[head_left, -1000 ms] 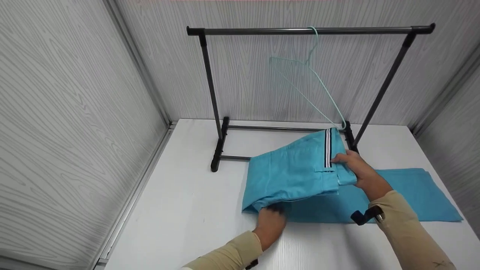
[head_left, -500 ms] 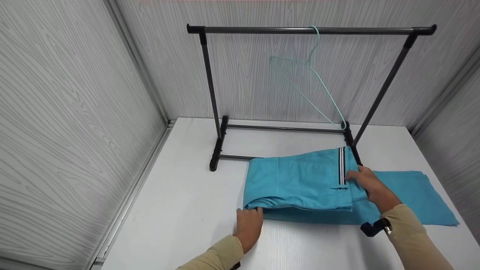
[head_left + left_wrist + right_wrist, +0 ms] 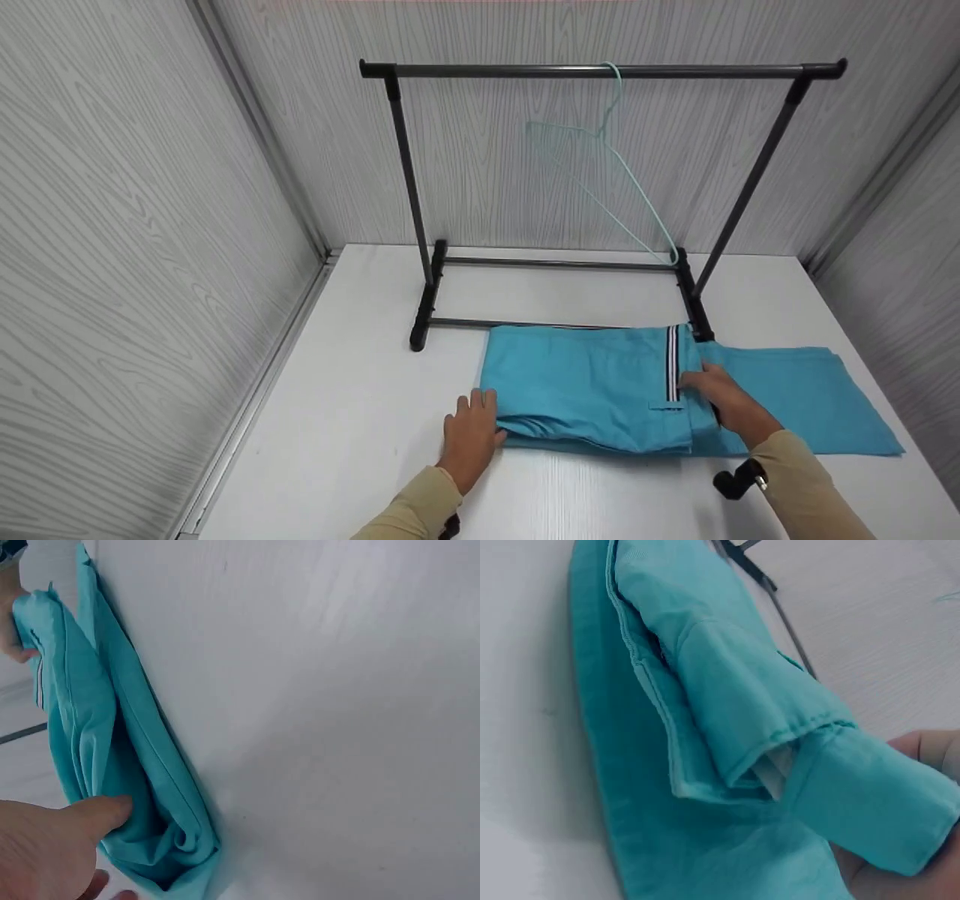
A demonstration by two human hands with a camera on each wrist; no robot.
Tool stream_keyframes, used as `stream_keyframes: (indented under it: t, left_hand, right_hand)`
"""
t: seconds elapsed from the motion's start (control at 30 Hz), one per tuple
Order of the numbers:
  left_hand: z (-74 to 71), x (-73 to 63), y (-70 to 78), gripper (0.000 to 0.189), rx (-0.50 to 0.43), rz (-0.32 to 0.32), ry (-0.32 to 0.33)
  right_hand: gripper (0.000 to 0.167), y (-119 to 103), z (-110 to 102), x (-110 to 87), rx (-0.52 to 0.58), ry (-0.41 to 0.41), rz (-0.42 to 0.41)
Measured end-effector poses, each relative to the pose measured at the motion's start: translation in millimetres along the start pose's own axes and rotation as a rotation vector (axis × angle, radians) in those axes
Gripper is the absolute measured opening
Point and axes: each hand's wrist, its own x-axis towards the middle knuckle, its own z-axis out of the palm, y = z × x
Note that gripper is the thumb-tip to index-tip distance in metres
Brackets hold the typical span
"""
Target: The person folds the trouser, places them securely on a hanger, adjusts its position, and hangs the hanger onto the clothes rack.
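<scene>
Turquoise trousers lie folded on the white table, their waist half laid back over the legs. A black-and-white striped band runs near the waist end. With fingers extended, my left hand touches the fold at the left end. In the left wrist view its thumb lies against the cloth beside a gap between the layers. My right hand grips the waist end between thumb and fingers. In the right wrist view, the waistband flap covers part of that hand.
Behind the trousers stands a dark metal clothes rack, its lower front bar close to the cloth. A pale green hanger hangs from the top rail. Wood-patterned panels enclose the white table.
The waist half has come down onto the legs, lowered by my right hand. My left hand has moved left from under the cloth to the fold, and its fingers have straightened.
</scene>
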Motion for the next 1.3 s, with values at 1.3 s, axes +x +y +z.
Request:
stream_keyframes:
  t: [1.3]
  left_hand:
    - [-9.4, -12.6, -84.7, 0.059, -0.607, -0.311, 0.038]
  right_hand:
    - [0.072, 16, 123, 22.5, -0.075, 0.128, -0.288]
